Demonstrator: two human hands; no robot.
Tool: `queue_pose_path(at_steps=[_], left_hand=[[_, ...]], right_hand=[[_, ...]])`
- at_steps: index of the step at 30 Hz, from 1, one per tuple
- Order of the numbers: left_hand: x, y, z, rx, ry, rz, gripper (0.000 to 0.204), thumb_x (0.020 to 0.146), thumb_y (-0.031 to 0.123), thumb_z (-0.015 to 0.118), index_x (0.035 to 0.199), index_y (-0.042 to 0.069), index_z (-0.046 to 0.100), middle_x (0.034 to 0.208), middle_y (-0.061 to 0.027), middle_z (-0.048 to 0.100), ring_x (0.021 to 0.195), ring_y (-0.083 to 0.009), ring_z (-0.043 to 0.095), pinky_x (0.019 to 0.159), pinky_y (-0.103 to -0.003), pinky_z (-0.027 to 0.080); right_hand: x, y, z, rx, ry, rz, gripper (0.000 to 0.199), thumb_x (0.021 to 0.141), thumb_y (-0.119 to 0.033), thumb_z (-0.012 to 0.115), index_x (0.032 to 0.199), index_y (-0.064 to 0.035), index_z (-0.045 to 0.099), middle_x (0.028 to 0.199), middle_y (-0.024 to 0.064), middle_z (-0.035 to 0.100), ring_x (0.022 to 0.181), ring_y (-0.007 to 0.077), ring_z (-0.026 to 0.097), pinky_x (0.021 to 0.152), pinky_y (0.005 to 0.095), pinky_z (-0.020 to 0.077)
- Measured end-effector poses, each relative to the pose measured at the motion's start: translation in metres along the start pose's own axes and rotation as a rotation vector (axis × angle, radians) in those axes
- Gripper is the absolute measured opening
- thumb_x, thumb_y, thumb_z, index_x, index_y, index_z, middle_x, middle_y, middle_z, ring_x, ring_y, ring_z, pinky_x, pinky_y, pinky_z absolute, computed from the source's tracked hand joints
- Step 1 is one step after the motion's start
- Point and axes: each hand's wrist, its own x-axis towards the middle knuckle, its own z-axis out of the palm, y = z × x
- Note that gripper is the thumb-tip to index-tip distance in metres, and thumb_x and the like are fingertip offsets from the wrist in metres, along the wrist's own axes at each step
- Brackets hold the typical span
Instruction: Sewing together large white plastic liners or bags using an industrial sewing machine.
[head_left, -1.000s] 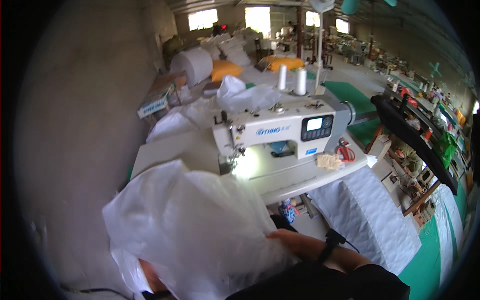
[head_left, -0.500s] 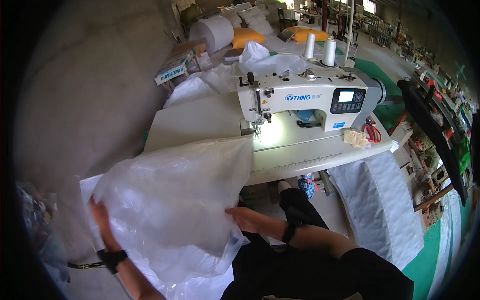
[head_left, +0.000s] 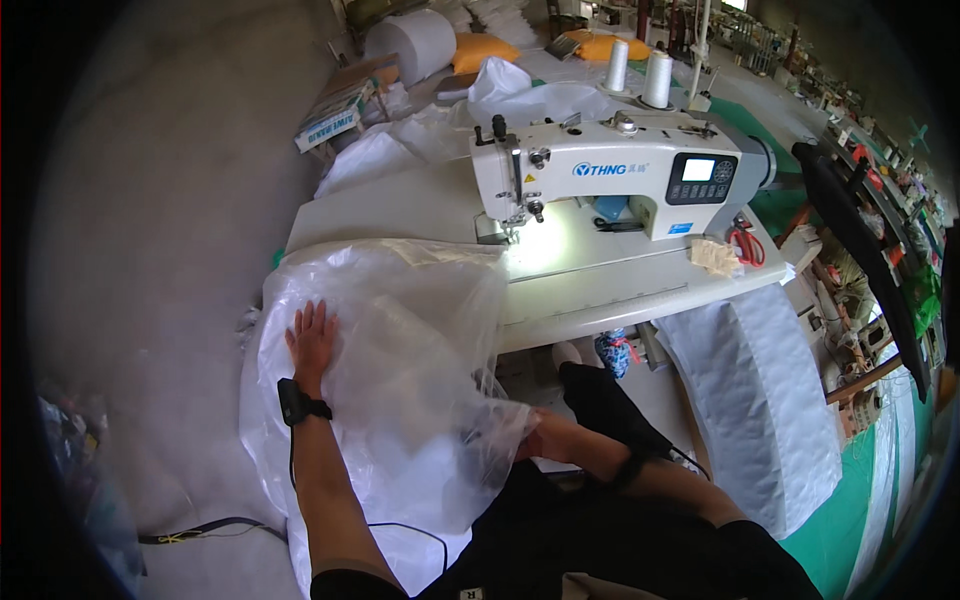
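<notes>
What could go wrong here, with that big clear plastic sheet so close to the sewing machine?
The plastic sheet lies bunched right beside the sewing machine, so a fold might catch near the needle. The right hand is hidden under the film, so its grip may slip unseen. The left hand only presses flat, so the slick sheet could slide off the table.

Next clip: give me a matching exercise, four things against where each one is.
Things:
1. left hand
2. thread cones
3. scissors
4. right hand

Places:
A. standing behind the sewing machine
B. lying on the table to the machine's right
C. flat on top of the clear plastic sheet
D. at the sheet's lower right edge, partly hidden under it

Pairs: 1-C, 2-A, 3-B, 4-D
</notes>
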Motion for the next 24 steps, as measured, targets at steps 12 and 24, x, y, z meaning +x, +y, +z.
queue_pose_path(at_steps=[12, 24], left_hand=[[-0.193, 0.061, -0.109, -0.519, -0.252, 0.566, 0.041, 0.091, 0.027, 0.064, 0.126, 0.007, 0.061, 0.123, -0.0136, 0.064, 0.117, -0.0282, 0.059, 0.102, -0.036, 0.043], [-0.255, -0.121, -0.081, 0.053, -0.126, -0.094, 0.028, 0.089, 0.012, 0.050, 0.104, 0.012, 0.073, 0.110, -0.0130, 0.069, 0.103, -0.0342, 0.064, 0.094, -0.042, 0.048]], right_hand=[[0.048, 0.038, 0.072, -0.869, -0.417, -0.071, 0.044, 0.093, -0.017, 0.061, 0.133, -0.0037, 0.050, 0.110, 0.0125, 0.066, 0.085, 0.0181, 0.067, 0.072, 0.0288, 0.0541], [0.059, 0.026, -0.003, -1.125, 0.227, 0.302, 0.053, 0.092, -0.020, 0.062, 0.138, -0.0014, 0.044, 0.103, 0.0139, 0.067, 0.074, 0.0183, 0.066, 0.067, 0.0268, 0.0535]])
